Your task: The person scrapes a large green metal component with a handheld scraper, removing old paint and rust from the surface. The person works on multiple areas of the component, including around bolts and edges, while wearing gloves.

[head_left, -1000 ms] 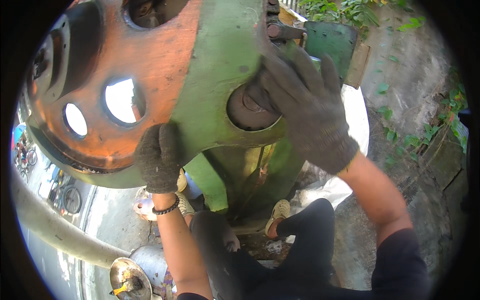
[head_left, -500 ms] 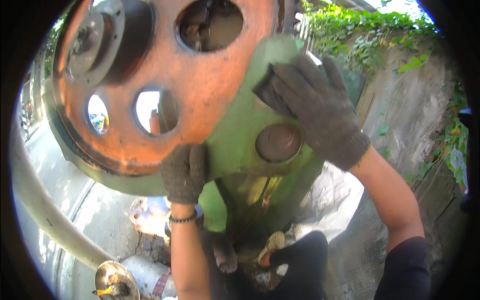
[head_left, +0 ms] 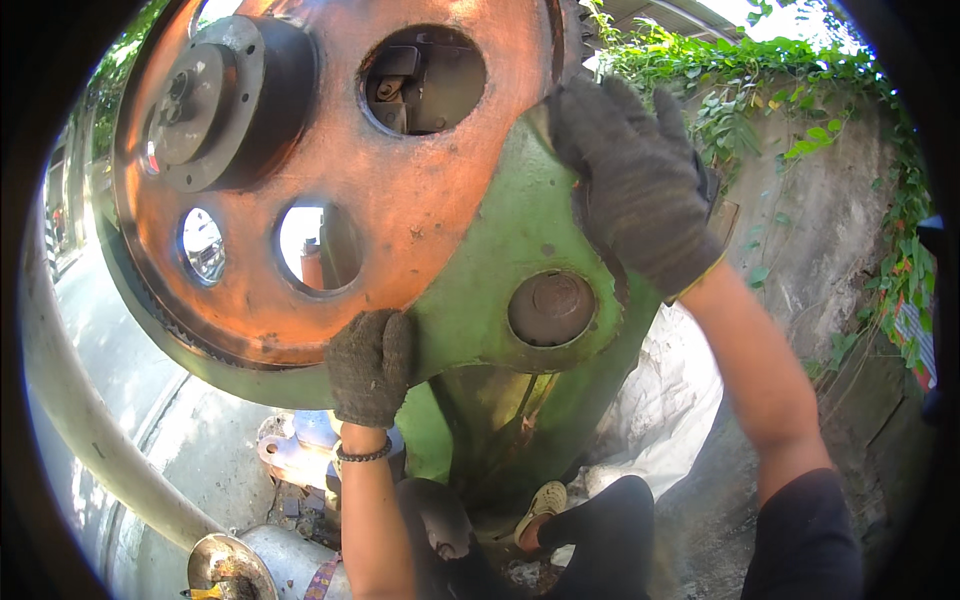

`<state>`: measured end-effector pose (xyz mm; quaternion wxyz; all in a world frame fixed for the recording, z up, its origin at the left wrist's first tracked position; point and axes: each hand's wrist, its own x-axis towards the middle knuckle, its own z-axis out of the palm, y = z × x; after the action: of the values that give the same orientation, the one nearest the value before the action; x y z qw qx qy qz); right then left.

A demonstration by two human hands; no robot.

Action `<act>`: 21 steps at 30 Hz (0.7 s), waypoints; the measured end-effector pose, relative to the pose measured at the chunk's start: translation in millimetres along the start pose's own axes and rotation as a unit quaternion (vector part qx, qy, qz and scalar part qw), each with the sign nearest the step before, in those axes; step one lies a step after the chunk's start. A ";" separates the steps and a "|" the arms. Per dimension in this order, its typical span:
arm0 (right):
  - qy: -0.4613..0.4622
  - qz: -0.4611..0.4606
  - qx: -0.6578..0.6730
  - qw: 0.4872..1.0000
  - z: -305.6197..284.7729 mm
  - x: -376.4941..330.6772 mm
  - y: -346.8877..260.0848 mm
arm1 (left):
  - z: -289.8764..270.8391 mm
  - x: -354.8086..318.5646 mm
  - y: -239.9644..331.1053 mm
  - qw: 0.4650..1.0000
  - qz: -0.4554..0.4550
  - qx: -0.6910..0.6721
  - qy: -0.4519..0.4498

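Note:
A large round orange wheel [head_left: 400, 190] with oval holes and a dark hub [head_left: 215, 105] sits in front of a green machine panel [head_left: 480, 280]. My left hand [head_left: 370, 365], in a dark knit glove, is closed over the panel's lower rim beneath the wheel. At the panel's upper right edge rests my right hand [head_left: 635, 175], gloved too, its fingers pointing up and bent over the edge. A dark flat pad [head_left: 710, 185] shows only as a sliver beside that hand; the palm hides the remainder. Below the right hand is a round recess [head_left: 552, 308] in the green panel.
A concrete wall [head_left: 800, 230] with green vines [head_left: 720, 70] stands at right. White sheeting [head_left: 665, 390] lies by the machine's base. A pale curved pipe [head_left: 100, 430] runs along the left, near a metal cylinder [head_left: 285, 555]. My shoe [head_left: 543, 510] is among debris below.
My right hand has shifted slightly left and up to the panel's edge, and the dark pad under its fingers is now mostly hidden. My left hand keeps its place on the rim.

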<state>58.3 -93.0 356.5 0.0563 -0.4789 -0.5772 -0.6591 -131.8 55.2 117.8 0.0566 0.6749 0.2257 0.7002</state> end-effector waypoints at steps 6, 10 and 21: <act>-0.054 -0.109 0.060 0.991 6.9 -22.3 -26.7 | -10.7 0.9 -7.7 0.998 0.023 0.058 0.005; -0.110 -0.046 0.058 0.991 -15.4 27.5 -13.7 | -3.9 -3.7 -10.9 0.999 0.021 0.049 0.011; 0.033 -0.049 0.076 0.995 12.4 17.2 -14.2 | -7.1 -2.8 -8.3 0.999 0.014 0.046 -0.006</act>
<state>47.2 -70.0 356.9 0.0791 -0.4227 -0.6462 -0.6305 -140.3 59.8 112.0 0.0170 0.6843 0.2481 0.6855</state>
